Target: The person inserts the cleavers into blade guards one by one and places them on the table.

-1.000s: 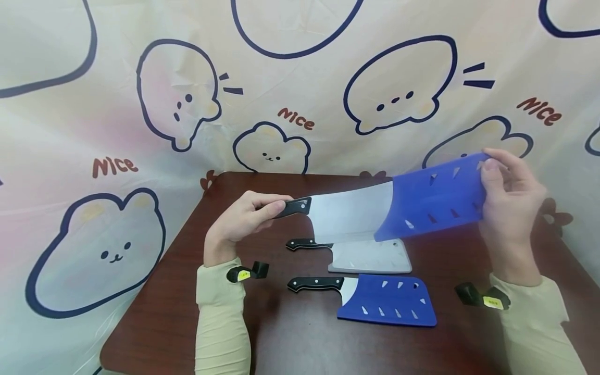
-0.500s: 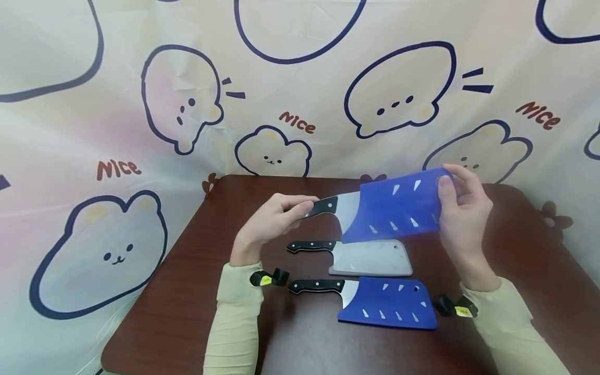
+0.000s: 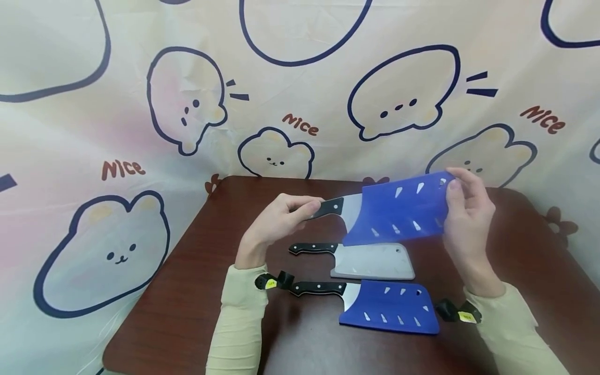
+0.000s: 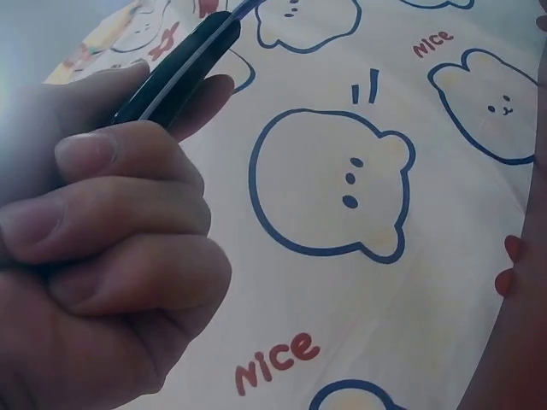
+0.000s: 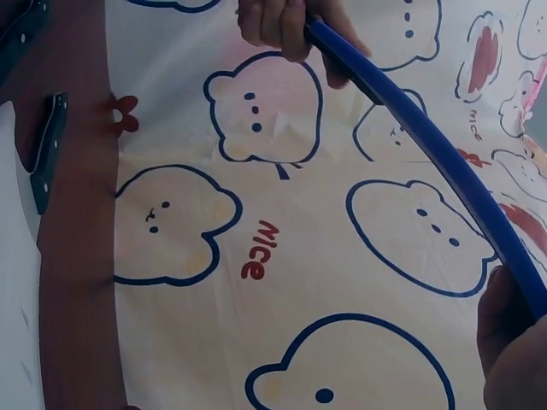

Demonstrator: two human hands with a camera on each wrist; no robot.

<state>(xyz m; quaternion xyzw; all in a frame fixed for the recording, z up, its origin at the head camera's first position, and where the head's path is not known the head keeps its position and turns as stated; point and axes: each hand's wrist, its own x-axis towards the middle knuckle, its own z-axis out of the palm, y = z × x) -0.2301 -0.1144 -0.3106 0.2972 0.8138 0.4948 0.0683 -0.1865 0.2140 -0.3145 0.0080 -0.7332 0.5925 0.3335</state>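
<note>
In the head view, my left hand grips the black handle of a cleaver held above the table. A blue blade sheath covers most of its blade; a strip of bare metal shows beside the handle. My right hand pinches the sheath's far end between thumb and fingers. Curled fingers wrap the black handle in the left wrist view. The right wrist view has the sheath edge-on, bowed slightly, with part of the right thumb at the lower right.
Below on the brown table lie two more cleavers, handles to the left. One wears a white sheath, the nearer one a blue sheath. A patterned curtain hangs behind the table.
A second ago about half the blade was bare. The right hand has moved left with the sheath and the left hand right, so the sheath now covers more blade. The last half second shows little motion.
</note>
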